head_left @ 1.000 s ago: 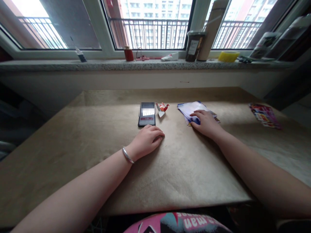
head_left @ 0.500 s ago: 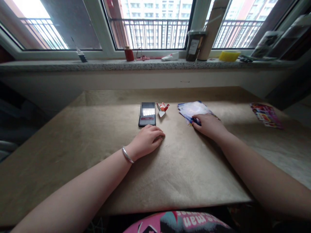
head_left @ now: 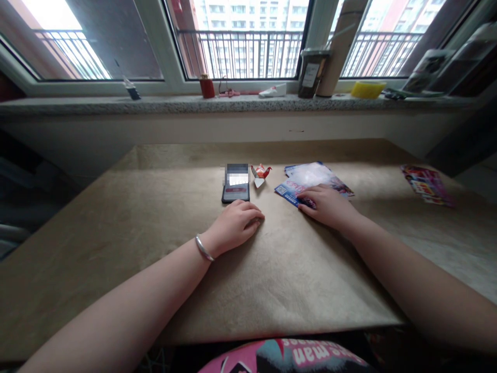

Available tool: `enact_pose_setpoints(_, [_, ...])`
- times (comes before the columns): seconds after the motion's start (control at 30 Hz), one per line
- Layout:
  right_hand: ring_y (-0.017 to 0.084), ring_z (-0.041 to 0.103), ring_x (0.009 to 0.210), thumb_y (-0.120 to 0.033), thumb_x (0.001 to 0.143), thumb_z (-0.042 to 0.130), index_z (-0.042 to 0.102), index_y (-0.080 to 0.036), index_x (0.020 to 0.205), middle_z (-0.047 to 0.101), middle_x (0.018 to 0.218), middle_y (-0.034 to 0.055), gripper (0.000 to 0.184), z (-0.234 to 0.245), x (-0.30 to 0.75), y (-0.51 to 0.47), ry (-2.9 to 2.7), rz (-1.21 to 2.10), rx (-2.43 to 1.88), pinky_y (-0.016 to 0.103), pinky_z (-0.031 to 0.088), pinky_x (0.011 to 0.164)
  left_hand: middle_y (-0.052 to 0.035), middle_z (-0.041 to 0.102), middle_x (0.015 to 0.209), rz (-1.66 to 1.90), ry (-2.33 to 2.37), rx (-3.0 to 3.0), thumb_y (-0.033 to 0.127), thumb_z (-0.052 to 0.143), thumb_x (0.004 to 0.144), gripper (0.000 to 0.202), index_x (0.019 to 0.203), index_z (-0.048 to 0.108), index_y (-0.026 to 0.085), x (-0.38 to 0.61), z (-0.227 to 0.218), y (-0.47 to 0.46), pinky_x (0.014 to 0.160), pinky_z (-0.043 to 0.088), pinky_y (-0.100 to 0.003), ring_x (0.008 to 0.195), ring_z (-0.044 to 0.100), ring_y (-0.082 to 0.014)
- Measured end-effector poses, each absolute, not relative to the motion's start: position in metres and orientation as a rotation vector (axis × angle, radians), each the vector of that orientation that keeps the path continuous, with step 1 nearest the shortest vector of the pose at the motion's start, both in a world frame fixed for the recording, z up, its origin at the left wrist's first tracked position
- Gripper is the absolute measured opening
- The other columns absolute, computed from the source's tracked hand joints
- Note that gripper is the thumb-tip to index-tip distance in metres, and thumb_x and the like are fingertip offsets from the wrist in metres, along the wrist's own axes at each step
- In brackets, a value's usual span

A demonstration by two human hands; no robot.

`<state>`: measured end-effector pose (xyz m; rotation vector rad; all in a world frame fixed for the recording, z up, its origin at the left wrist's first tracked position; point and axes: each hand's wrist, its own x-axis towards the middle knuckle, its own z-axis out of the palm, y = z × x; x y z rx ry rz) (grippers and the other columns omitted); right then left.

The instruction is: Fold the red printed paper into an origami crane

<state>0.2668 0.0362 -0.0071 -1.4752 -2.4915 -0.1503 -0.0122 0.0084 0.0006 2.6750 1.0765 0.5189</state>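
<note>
My left hand (head_left: 237,224) rests on the table just in front of a phone (head_left: 236,192), fingers loosely extended and holding nothing. Beside the phone stands a small folded red and white paper crane (head_left: 260,175). To the right lies a loose stack of blue and white printed flyers (head_left: 318,166). My right hand (head_left: 324,204) has its fingers on the top flyer (head_left: 287,192) and its thumb at the near edge, gripping it. This flyer is shifted toward the front left of the others, with a square code visible at its corner.
A second pile of reddish-purple printed papers (head_left: 426,185) lies on the right of the brown-covered table (head_left: 116,228). Behind the table, the stone windowsill (head_left: 163,106) holds a red bottle (head_left: 207,87), a dark lidded container (head_left: 311,73) and a yellow roll (head_left: 368,90).
My right hand has moved slightly left and toward me, sliding the top flyer out past the stack's edge. My left hand has stayed in place.
</note>
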Motion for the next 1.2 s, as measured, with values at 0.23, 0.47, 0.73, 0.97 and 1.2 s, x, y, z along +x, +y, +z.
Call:
enact_pose_setpoints(0.23, [0.023, 0.059, 0.099, -0.034, 0.082, 0.054, 0.068, -0.022, 0.101, 0.068, 0.106, 0.0041, 0.027, -0.004, 0.256, 0.028, -2.597, 0.04, -1.235, 0.039, 0.045, 0.091, -0.0052, 0.061, 0.107, 0.53, 1.075, 2.713, 0.023, 0.047, 0.088, 0.022, 0.103, 0.062, 0.019, -0.011, -0.002, 0.008, 0.09, 0.043, -0.037, 0.098, 0.052, -0.0192])
enact_pose_setpoints(0.47, [0.019, 0.061, 0.096, -0.033, 0.08, 0.06, 0.07, -0.026, 0.095, 0.069, 0.103, 0.0006, 0.02, 0.004, 0.254, 0.022, -2.644, 0.218, -1.047, 0.037, 0.047, 0.088, -0.0072, 0.056, 0.121, 0.586, 1.061, 2.78, 0.021, 0.049, 0.086, 0.029, 0.115, 0.055, 0.018, -0.007, -0.001, 0.005, 0.097, 0.041, -0.041, 0.109, 0.049, -0.0209])
enact_pose_setpoints(0.73, [0.017, 0.06, 0.098, -0.032, 0.078, 0.063, 0.071, -0.029, 0.094, 0.07, 0.102, -0.001, 0.018, -0.001, 0.255, 0.023, -2.591, 0.388, -0.911, 0.035, 0.048, 0.089, -0.0077, 0.042, 0.14, 0.31, 0.972, 2.839, 0.037, 0.05, 0.088, 0.046, 0.13, 0.044, 0.02, -0.007, -0.003, 0.003, 0.109, 0.028, -0.041, 0.132, 0.033, -0.0221])
enact_pose_setpoints(0.97, [0.019, 0.058, 0.107, -0.035, 0.073, 0.068, 0.068, -0.027, 0.102, 0.065, 0.114, 0.0029, 0.03, 0.003, 0.257, 0.025, -2.643, 0.438, -0.855, 0.039, 0.042, 0.095, -0.0088, 0.05, 0.131, 0.356, 0.941, 2.867, 0.038, 0.054, 0.085, 0.043, 0.123, 0.05, 0.02, -0.005, 0.0, 0.002, 0.105, 0.034, -0.042, 0.123, 0.044, -0.0229])
enact_pose_setpoints(1.2, [0.022, 0.053, 0.114, -0.034, 0.07, 0.07, 0.065, -0.027, 0.108, 0.062, 0.119, 0.0047, 0.039, 0.007, 0.259, 0.026, -2.671, 0.437, -0.932, 0.043, 0.039, 0.099, -0.0104, 0.062, 0.114, 0.464, 0.941, 2.938, 0.029, 0.051, 0.085, 0.027, 0.107, 0.06, 0.016, -0.002, 0.003, -0.003, 0.094, 0.046, -0.042, 0.108, 0.056, -0.024])
